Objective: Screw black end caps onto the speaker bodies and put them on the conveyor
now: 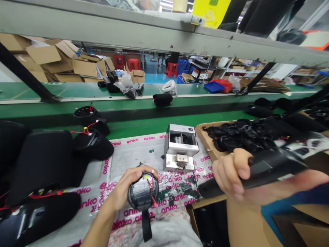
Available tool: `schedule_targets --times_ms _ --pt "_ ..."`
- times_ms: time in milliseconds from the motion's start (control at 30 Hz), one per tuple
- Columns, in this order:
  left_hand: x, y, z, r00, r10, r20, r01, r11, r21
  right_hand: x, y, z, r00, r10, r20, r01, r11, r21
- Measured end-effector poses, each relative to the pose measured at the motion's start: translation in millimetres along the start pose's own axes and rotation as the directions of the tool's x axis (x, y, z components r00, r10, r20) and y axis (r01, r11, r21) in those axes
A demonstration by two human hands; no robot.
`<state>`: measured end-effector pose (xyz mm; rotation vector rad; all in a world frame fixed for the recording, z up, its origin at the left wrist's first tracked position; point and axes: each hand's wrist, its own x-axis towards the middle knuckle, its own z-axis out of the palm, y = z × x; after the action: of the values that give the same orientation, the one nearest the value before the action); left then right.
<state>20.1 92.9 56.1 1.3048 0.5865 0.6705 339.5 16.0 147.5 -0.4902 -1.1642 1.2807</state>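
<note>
My left hand grips a round black speaker-like housing at its rim. Red wires with a small yellow piece lie over the housing's face, and a black strap hangs below it. On the right, the fingers of my right hand are wrapped round a long black object; its exact kind is not clear, and part of that hand is blurred. Between and beyond both hands stands a silver bench machine with a dark opening and a red switch. Neither hand touches it.
Printed plastic sheeting covers the worktop. Black cylindrical parts with red wires crowd the left. A cardboard tray of black parts sits right. Behind runs a green conveyor with a black cylinder; a shelf beam crosses overhead.
</note>
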Motion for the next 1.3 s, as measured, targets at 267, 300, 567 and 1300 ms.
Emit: schedule_targets --times_ms 267,300,567,1300 --pt "-1 5 3.8 1.0 0.019 0.0 -0.019 1.0 0.022 32 69 20 0.959 -0.184 -0.213 0.123 0.954 -0.273" --pt "-1 5 4.0 1.0 0.023 -0.004 -0.023 0.999 0.025 32 75 19 0.963 -0.16 -0.215 0.099 0.958 -0.27" --pt "-2 2 3.1 0.999 0.028 -0.027 -0.028 1.0 0.006 37 46 9 0.979 0.033 -0.2 -0.064 0.986 -0.152" --pt "-2 0 4.0 0.999 0.008 -0.036 -0.007 1.0 0.011 26 16 18 0.964 -0.004 -0.264 -0.045 0.983 -0.18"
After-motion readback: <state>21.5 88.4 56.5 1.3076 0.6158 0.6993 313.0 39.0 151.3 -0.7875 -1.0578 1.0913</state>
